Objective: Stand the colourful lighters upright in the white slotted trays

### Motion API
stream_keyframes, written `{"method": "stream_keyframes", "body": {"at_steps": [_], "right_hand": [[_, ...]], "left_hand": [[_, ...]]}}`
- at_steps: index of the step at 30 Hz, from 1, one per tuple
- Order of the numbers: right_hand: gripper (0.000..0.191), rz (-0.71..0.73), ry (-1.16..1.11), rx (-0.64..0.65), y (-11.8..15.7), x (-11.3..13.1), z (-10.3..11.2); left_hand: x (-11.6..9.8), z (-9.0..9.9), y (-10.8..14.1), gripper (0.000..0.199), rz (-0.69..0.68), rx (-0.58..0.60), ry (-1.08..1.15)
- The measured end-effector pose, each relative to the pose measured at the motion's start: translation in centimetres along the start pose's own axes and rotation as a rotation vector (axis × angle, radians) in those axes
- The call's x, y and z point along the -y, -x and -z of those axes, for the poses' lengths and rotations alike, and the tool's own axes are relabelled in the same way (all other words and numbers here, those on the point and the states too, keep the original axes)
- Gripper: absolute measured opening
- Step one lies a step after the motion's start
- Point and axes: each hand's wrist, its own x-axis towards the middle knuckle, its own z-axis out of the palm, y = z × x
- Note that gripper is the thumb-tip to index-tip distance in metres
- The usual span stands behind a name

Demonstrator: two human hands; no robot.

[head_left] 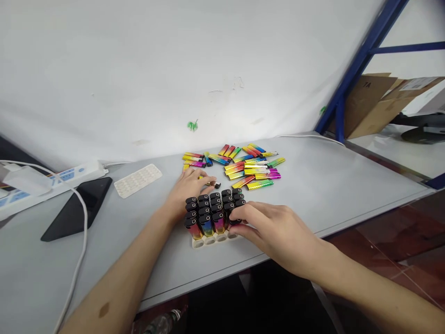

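Note:
A white tray (209, 240) near the table's front edge holds rows of upright lighters with black tops (216, 208). At the tray's right side, my right hand (266, 227) pinches a black-topped lighter (235, 221), its lower part hidden by the fingers. Behind the tray, my left hand (190, 188) has its fingers closed round a yellow lighter (216, 184) with a dark end. Several loose shiny lighters (255, 171) in red, yellow, blue, green and magenta lie beyond the hands.
An unfilled white tray (138, 181) lies to the left. A black phone (78, 208), a power strip (73, 174) and a white cable (84, 232) are farther left. Cardboard boxes (371, 102) and a blue frame (340, 118) stand at the right, a white wall behind.

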Motion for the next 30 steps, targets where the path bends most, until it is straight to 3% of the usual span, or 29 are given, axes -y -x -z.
{"method": "stream_keyframes", "body": {"at_steps": [9, 13, 16, 19, 23, 26, 30], "right_hand": [[0.024, 0.021, 0.132, -0.166, -0.8, 0.8, 0.4], [0.023, 0.035, 0.035, -0.317, -2.9, -1.4, 1.2], [0.025, -0.068, -0.069, -0.412, -6.0, -4.6, 1.2], [0.027, -0.207, -0.171, -0.268, -8.8, -7.8, -0.1], [0.024, -0.115, -0.314, -0.040, -10.2, -9.6, -3.3], [0.021, -0.101, -0.463, -0.047, -9.9, -9.3, -5.0], [0.021, -0.319, -0.850, -0.165, -9.6, -8.7, -5.0]], "left_hand": [[-0.1, 0.3, 0.1, 0.033, 0.009, -0.006, -0.015], [-0.3, 0.1, -0.1, 0.032, 0.036, -0.004, -0.059], [-0.5, 0.0, -0.5, 0.032, 0.072, -0.015, -0.064], [-0.6, 0.2, -0.7, 0.034, 0.096, -0.089, 0.029], [-0.9, 0.7, -0.5, 0.035, 0.106, -0.200, 0.193], [-1.2, 1.1, -0.2, 0.034, 0.115, -0.252, 0.258], [-1.2, 1.5, -0.2, 0.032, 0.145, -0.299, 0.269]]}}
